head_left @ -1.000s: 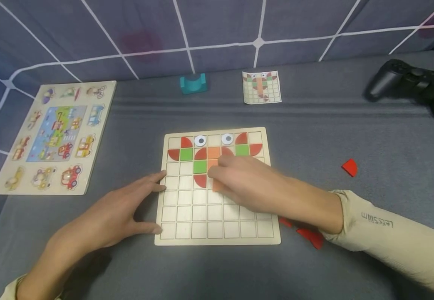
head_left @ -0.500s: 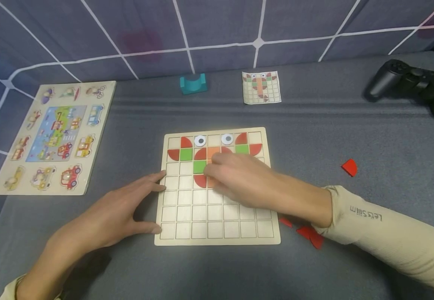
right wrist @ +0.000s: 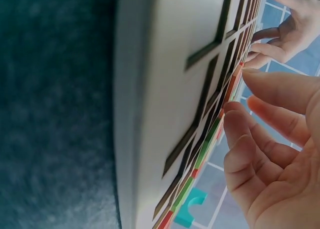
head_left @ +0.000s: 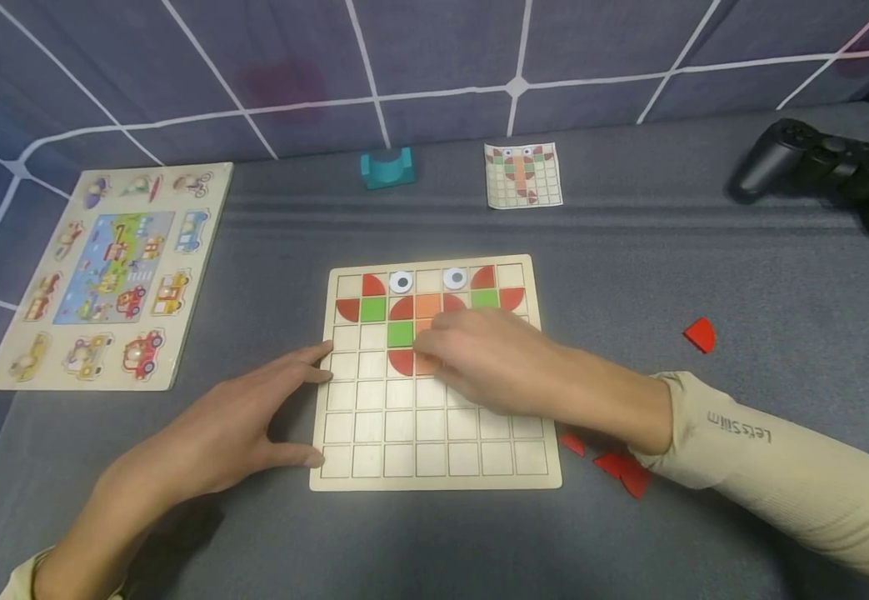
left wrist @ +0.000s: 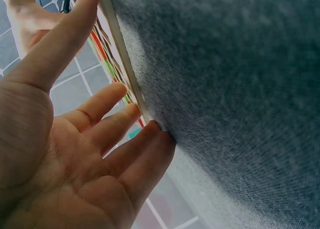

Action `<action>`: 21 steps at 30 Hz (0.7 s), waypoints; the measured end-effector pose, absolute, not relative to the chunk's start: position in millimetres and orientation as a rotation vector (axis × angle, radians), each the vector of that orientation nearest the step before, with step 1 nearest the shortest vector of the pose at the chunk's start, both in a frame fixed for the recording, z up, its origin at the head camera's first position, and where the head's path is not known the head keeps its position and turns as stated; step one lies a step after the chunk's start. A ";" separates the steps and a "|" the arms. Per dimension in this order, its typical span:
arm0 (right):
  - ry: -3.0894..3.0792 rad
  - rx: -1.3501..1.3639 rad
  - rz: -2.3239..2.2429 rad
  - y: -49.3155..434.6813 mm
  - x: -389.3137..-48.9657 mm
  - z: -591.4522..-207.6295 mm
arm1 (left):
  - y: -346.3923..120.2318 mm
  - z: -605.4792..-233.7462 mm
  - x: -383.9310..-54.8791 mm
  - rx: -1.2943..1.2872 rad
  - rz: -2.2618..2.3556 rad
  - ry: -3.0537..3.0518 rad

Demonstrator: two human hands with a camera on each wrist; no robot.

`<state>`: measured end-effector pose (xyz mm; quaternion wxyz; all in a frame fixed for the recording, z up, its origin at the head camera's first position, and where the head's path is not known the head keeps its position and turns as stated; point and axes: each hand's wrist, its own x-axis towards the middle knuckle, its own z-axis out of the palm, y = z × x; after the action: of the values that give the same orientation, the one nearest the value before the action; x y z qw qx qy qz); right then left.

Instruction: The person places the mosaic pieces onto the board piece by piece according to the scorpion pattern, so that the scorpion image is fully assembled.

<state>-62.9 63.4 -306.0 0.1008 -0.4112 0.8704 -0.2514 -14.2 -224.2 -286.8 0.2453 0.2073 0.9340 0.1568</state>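
A wooden grid board (head_left: pixel 400 429) lies in the middle, with red quarter-circles, green squares, orange squares and two round eye pieces in its upper cells. My right hand (head_left: pixel 490 358) reaches over the board and pinches an orange square tile (head_left: pixel 424 365), just right of a red quarter-circle (head_left: pixel 401 362). In the right wrist view, thumb and fingertips sit at the two ends of that orange tile (right wrist: pixel 233 83); the hand hides some cells in the head view. My left hand (head_left: pixel 235 421) rests its spread fingertips and thumb against the board's left edge, also seen in the left wrist view.
Loose red quarter-circles (head_left: pixel 632 477) lie right of the board, another red quarter-circle (head_left: pixel 700 335) farther right. Behind are a small pattern card (head_left: pixel 524 175) and a teal block (head_left: pixel 387 168). A vehicle puzzle board (head_left: pixel 107 279) lies left, a black game controller (head_left: pixel 827 171) right.
My right hand has shifted slightly left and brought the orange tile from a skewed position into line with the grid cell. My left hand has stayed at the board's edge.
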 end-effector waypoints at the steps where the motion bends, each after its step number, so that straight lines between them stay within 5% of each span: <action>1: 2.571 -1.214 -0.743 63.9 -62.7 -305.8 | -224.2 -286.8 -14.2 0.566 0.429 2.549; 21: 2.451 -1.096 -0.790 129.3 -43.1 -300.4 | -223.9 -286.2 -13.4 0.570 0.421 2.549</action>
<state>-43.1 129.3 -300.4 0.1704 -0.3858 0.8630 -0.2782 -13.4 -223.9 -286.2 0.2456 0.2088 0.9339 0.1544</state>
